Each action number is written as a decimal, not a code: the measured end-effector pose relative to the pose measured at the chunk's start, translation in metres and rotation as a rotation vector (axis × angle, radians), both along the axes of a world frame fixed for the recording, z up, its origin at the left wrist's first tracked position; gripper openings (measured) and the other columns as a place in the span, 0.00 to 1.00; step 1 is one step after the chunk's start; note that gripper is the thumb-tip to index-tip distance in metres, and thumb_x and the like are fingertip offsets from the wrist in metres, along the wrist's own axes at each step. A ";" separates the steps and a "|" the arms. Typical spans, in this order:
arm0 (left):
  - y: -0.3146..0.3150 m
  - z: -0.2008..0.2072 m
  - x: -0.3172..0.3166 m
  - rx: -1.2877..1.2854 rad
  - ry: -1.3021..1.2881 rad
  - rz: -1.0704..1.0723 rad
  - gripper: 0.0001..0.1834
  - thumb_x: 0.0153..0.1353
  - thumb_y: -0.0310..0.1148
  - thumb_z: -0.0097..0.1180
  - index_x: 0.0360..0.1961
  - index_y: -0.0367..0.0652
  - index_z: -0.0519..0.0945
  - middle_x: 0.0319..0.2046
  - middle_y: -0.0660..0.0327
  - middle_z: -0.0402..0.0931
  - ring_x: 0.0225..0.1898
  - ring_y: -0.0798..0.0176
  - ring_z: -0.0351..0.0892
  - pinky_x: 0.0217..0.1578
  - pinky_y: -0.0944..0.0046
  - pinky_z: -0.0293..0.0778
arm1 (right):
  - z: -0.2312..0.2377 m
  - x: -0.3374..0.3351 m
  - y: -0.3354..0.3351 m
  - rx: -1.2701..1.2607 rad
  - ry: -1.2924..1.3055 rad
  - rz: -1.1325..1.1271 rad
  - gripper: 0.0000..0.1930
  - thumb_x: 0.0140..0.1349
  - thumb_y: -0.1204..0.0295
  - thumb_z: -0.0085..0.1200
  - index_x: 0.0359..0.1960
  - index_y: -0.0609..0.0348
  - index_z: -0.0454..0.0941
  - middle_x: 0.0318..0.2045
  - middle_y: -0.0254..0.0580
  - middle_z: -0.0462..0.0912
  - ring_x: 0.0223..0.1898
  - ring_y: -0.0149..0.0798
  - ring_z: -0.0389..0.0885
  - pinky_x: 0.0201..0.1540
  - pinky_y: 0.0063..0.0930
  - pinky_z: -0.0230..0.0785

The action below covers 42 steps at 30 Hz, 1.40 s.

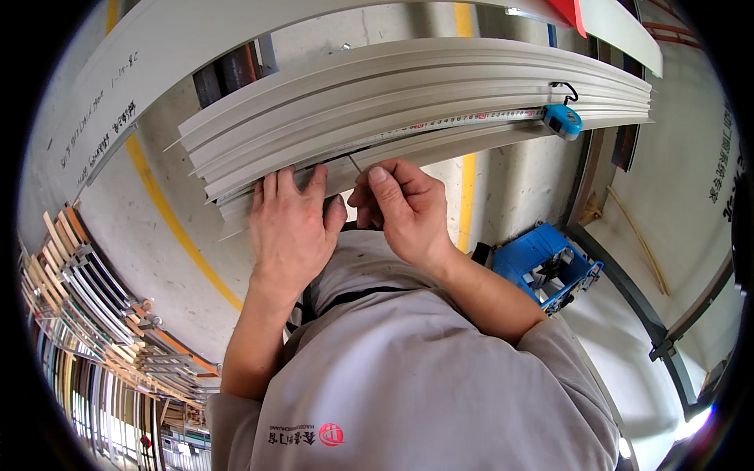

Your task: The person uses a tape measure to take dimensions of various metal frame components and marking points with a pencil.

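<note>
A bundle of long, pale grey ribbed profiles (314,105) runs across in front of me. Along the nearer profiles lies the extended blade (463,119) of a tape measure, and its blue case (562,122) sits toward the right end with a black strap. My left hand (289,231) rests on the near left part of the profiles, fingers apart and pressing down by the blade's left end. Just right of it, my right hand (410,206) is closed in a pinch on a thin metal rod (355,163), whose upper tip meets the near profile.
A large pale panel (110,86) with handwriting stands at the far left. Racks of long strips (102,298) fill the lower left. On the right are a blue crate (542,263) with pieces inside and a dark metal frame (628,306). Yellow lines mark the floor.
</note>
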<state>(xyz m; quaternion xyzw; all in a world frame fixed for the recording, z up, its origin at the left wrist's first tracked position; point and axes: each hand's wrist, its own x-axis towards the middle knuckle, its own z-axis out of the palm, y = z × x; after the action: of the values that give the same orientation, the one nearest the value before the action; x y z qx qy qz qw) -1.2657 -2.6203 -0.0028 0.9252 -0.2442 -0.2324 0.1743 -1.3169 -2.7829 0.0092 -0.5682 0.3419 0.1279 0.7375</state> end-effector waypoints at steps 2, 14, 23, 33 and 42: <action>-0.002 -0.002 -0.001 -0.004 -0.011 -0.001 0.26 0.58 0.40 0.61 0.57 0.40 0.80 0.48 0.46 0.73 0.53 0.42 0.73 0.55 0.44 0.72 | -0.002 -0.001 0.001 -0.018 -0.007 0.002 0.13 0.77 0.67 0.49 0.40 0.67 0.78 0.27 0.38 0.83 0.24 0.25 0.77 0.28 0.21 0.73; -0.008 -0.004 -0.005 0.024 -0.037 0.042 0.29 0.55 0.37 0.63 0.59 0.43 0.80 0.47 0.48 0.72 0.54 0.43 0.72 0.56 0.44 0.71 | -0.004 -0.002 -0.001 -0.106 -0.033 0.066 0.11 0.75 0.70 0.52 0.40 0.68 0.79 0.25 0.36 0.83 0.23 0.24 0.75 0.26 0.21 0.69; -0.009 -0.006 -0.006 0.028 -0.030 0.062 0.29 0.51 0.34 0.66 0.58 0.44 0.80 0.46 0.50 0.71 0.52 0.44 0.72 0.57 0.45 0.70 | -0.001 0.003 -0.002 -0.080 -0.004 0.060 0.11 0.73 0.70 0.55 0.41 0.68 0.80 0.27 0.38 0.84 0.22 0.25 0.76 0.25 0.20 0.70; -0.008 -0.013 -0.009 0.007 -0.091 0.090 0.30 0.47 0.31 0.67 0.57 0.47 0.82 0.48 0.50 0.72 0.53 0.43 0.73 0.57 0.45 0.71 | 0.005 0.017 -0.003 -0.247 0.015 0.171 0.09 0.72 0.73 0.56 0.37 0.68 0.82 0.25 0.37 0.84 0.20 0.24 0.76 0.22 0.20 0.68; -0.008 -0.015 -0.011 -0.003 -0.119 0.099 0.27 0.50 0.33 0.67 0.55 0.51 0.83 0.44 0.52 0.71 0.53 0.45 0.72 0.60 0.46 0.70 | 0.009 0.028 -0.001 -0.080 0.089 0.006 0.12 0.72 0.69 0.54 0.37 0.67 0.82 0.23 0.39 0.83 0.17 0.28 0.76 0.19 0.22 0.67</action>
<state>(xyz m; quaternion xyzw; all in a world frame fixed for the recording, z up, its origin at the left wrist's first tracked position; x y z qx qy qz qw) -1.2768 -2.6282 -0.0181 0.9480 -0.2086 -0.1678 0.1722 -1.2891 -2.7838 0.0186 -0.5922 0.3774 0.1415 0.6978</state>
